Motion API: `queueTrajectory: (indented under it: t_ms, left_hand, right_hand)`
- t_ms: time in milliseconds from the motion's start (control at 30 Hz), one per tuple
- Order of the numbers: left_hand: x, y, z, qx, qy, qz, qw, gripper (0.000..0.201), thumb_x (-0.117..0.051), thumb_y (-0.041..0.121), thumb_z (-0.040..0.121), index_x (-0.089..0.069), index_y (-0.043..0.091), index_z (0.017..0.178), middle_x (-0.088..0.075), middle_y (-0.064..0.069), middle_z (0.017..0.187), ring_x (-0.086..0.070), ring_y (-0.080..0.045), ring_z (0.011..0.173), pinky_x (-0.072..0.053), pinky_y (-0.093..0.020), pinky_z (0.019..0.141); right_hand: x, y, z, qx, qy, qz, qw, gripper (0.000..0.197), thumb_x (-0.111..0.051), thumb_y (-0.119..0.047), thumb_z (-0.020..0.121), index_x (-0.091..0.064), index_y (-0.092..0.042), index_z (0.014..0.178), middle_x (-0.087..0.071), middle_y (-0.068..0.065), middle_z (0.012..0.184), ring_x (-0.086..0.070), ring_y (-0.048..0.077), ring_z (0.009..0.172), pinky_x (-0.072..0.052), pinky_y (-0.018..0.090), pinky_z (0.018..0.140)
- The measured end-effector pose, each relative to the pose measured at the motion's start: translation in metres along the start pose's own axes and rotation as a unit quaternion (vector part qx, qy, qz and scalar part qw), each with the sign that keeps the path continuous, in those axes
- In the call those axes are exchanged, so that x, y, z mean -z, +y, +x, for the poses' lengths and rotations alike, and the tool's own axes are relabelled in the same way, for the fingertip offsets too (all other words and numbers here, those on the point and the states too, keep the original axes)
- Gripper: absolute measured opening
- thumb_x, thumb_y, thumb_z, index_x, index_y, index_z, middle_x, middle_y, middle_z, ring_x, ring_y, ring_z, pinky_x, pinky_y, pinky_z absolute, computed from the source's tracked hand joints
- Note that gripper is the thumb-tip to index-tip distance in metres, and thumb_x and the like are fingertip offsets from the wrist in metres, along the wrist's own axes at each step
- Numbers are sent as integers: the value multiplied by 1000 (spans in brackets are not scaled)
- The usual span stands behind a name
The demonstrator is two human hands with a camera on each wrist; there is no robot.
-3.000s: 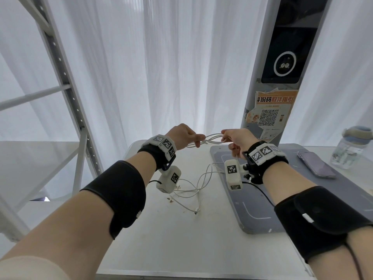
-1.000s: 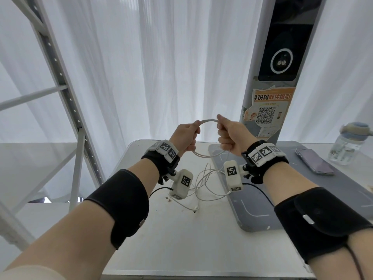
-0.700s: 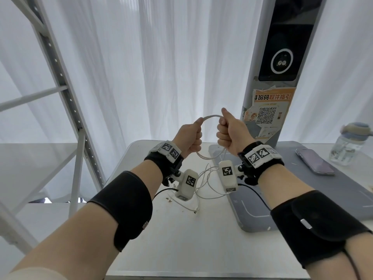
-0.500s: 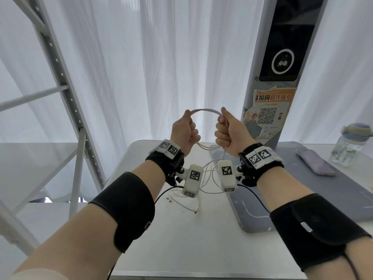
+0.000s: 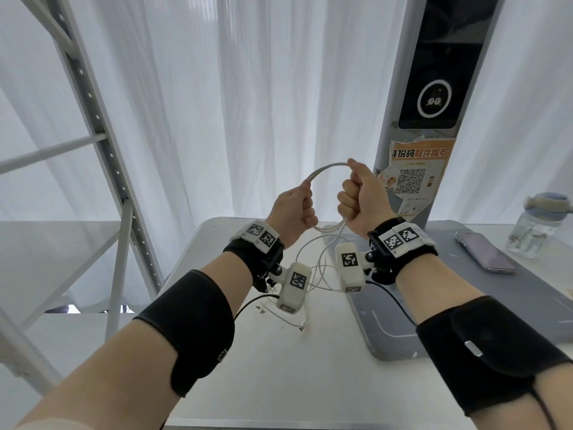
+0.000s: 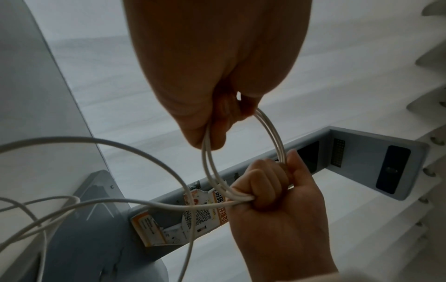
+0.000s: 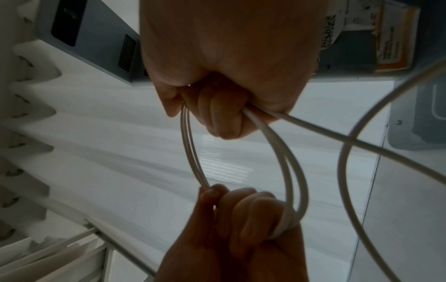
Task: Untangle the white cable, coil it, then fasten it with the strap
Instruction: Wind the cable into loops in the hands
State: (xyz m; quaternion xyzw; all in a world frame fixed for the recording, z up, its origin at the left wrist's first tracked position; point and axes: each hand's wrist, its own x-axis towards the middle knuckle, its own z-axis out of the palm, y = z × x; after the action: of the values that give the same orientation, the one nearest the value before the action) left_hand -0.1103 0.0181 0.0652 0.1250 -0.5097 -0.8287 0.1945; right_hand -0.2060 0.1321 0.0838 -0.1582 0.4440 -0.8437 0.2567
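Note:
The white cable [image 5: 326, 166] forms a small two-strand loop in the air above the table, held between my hands. My left hand [image 5: 305, 197] pinches the loop's left side between thumb and curled fingers. My right hand [image 5: 348, 181] is a fist round the loop's right side. In the left wrist view the loop [image 6: 274, 134] runs from my left hand [image 6: 212, 133] down into my right fist [image 6: 270, 188]. The right wrist view shows the same loop [image 7: 291, 164] between my right hand [image 7: 217, 114] and my left hand [image 7: 241, 209]. Loose cable [image 5: 319, 268] hangs down from my right fist to the table. I cannot make out the strap.
The white table [image 5: 279, 383] carries a grey mat [image 5: 390, 339] on its right half, with a phone [image 5: 483, 255] and a water bottle [image 5: 539, 231] at the far right. A grey kiosk pillar [image 5: 434, 88] stands behind my right hand. A metal shelf frame [image 5: 102, 141] stands left.
Both hands have risen from just above the table, each keeping its hold on the cable. The flat, stretched strands between them are now an upright round loop, and more slack hangs below.

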Motion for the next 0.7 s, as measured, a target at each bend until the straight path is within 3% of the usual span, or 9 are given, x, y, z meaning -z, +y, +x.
queueTrajectory:
  t_ms: [167, 533, 600, 700]
  left_hand:
    - [1, -5, -1, 23, 0, -15, 1000, 36, -43, 28, 107, -45, 16, 73, -23, 5, 57, -20, -11, 50, -30, -20, 45]
    - [-2, 1, 5, -47, 68, -110, 990, 39, -37, 26, 110, -44, 13, 74, -29, 6, 51, -22, -9, 40, -26, -20, 40]
    - [-2, 3, 7, -56, 86, -137, 985, 39, -38, 25, 109, -45, 12, 73, -31, 5, 50, -23, -10, 40, -28, -21, 39]
    - [0, 7, 10, -64, 101, -196, 973, 40, -38, 26, 109, -45, 12, 73, -29, 6, 48, -22, -10, 38, -26, -21, 38]
  right_hand:
    - [-1, 0, 2, -4, 3, -8, 1000, 49, -58, -35, 100, -34, -25, 59, -16, -7, 48, -11, 10, 38, -11, 18, 34]
    - [-4, 9, -4, -2, -6, -57, 998, 30, -56, -32, 104, -51, -15, 79, -24, -4, 51, -18, 11, 40, -20, 22, 38]
    - [-4, 12, -6, 1, -18, -62, 998, 28, -56, -31, 104, -54, -14, 82, -25, -4, 51, -21, 12, 41, -25, 22, 40]
    - [-5, 18, -9, 6, -34, -65, 997, 21, -57, -24, 104, -58, -11, 88, -32, -1, 51, -32, 14, 45, -45, 27, 48]
